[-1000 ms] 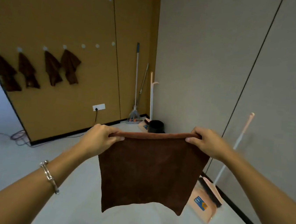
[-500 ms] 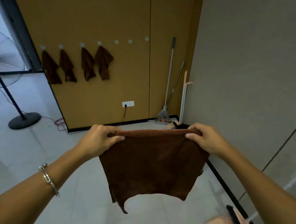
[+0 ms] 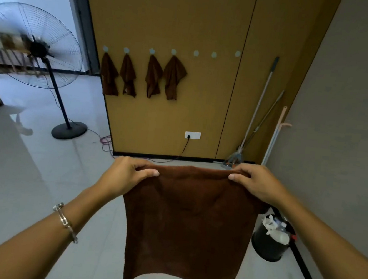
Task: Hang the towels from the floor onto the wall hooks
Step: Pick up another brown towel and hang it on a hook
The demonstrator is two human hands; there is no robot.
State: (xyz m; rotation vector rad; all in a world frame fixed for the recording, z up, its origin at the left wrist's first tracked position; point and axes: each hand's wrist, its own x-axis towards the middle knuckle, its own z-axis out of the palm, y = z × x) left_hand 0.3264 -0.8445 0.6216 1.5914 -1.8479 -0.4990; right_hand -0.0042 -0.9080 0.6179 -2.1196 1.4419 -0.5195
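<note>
View: head camera.
Item: dark brown square cloth towel point(image 3: 187, 226), spread flat, held up above the grey tiled floor point(image 3: 38, 180).
Left grip: left hand point(image 3: 127, 174) pinches the top left corner, fingers curled.
Right grip: right hand point(image 3: 255, 183) pinches the top right corner, fingers curled.
Wall: four brown towels point(image 3: 153, 77) hang on pale round wall hooks point(image 3: 152, 51), ochre panel point(image 3: 180, 14).

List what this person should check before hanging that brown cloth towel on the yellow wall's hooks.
1. Left hand grips the brown cloth towel at its top corner: ok.
2. Right hand grips the other top corner: ok.
3. Towel hangs off the grey tiled floor: ok.
4. Bare round white hook beside the four hung brown towels: ok.
5. Floor straight ahead free of obstacles: cannot tell, the towel hides part of it.
6. Towel has a hanging loop: cannot tell.
</note>
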